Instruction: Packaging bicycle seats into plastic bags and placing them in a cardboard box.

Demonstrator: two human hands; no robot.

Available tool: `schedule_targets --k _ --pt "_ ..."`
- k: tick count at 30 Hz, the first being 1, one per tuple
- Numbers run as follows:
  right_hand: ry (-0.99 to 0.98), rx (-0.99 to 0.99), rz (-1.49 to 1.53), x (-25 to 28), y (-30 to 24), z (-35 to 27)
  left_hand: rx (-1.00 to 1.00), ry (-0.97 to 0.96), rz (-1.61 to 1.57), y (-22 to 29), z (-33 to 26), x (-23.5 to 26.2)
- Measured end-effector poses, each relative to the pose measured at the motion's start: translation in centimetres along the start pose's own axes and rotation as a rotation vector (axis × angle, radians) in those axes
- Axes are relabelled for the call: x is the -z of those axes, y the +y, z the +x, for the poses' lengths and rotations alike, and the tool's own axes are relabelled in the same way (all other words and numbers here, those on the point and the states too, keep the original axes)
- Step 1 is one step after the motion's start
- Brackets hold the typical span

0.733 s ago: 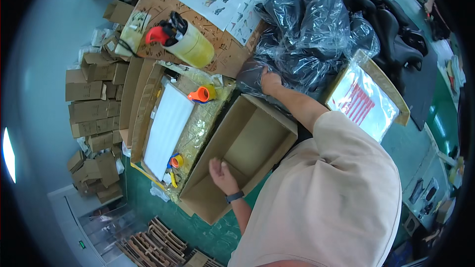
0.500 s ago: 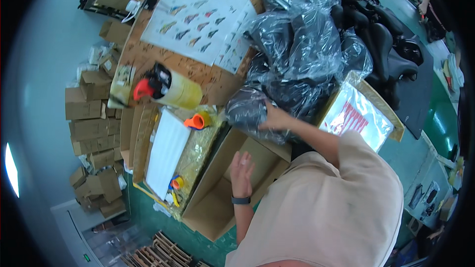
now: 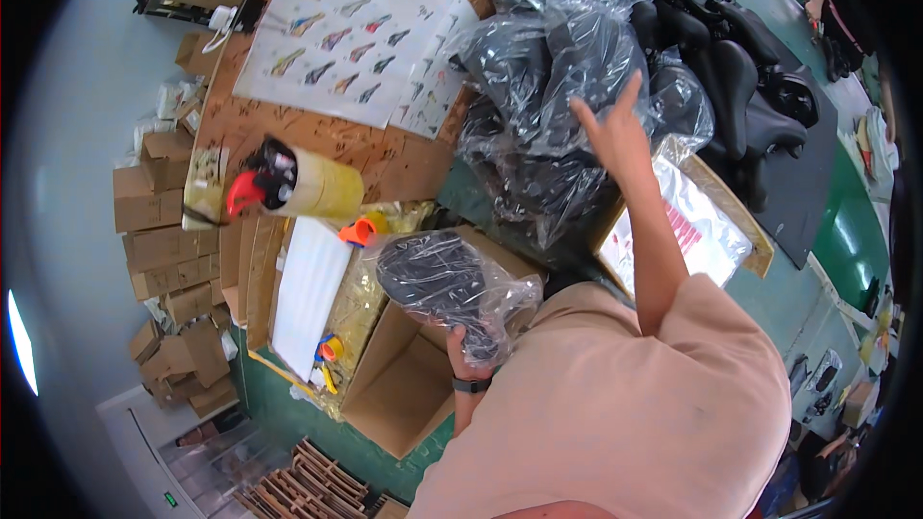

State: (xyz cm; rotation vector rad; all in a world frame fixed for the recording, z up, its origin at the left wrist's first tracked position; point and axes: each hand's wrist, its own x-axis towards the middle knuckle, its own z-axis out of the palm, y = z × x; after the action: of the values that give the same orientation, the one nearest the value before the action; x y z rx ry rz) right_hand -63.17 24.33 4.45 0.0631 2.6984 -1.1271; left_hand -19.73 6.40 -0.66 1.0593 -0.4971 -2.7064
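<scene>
Nearest, the person's shirt (image 3: 635,404) is a plain pinkish beige and the wristband (image 3: 471,385) black, while the seat (image 3: 428,274) shows black through clear, glinting film and the carton (image 3: 383,375) is plain tan. On the left are a white sheet (image 3: 310,293), an orange tape roll (image 3: 365,228) and a translucent yellow cup (image 3: 332,187), with a far white chart (image 3: 356,29) patterned in rows of small multicoloured saddles. On the right, a silvery-white packet (image 3: 699,204) bears red stripes, near solid black saddles (image 3: 733,86).
</scene>
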Motion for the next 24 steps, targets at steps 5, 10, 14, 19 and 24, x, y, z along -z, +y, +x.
schedule_targets --k 5,10,14,19,24 --pt "0.073 -0.086 0.033 -6.0 -0.2 4.0 -0.053 0.087 0.046 2.1 -4.6 5.2" --pt "-0.077 0.010 0.848 -6.2 6.2 0.0 -0.083 0.053 0.115 5.1 -9.0 8.3" --pt "-0.476 -0.147 0.922 -5.0 11.3 -12.4 -0.098 0.224 0.346 9.0 -11.1 18.0" --pt "-0.690 0.860 -0.355 -13.1 9.3 -25.5 0.020 0.447 0.830 12.6 -8.2 36.4" --pt "-1.125 0.956 -0.739 -35.2 -8.8 -40.5 0.431 0.699 1.039 11.9 -6.1 57.9"
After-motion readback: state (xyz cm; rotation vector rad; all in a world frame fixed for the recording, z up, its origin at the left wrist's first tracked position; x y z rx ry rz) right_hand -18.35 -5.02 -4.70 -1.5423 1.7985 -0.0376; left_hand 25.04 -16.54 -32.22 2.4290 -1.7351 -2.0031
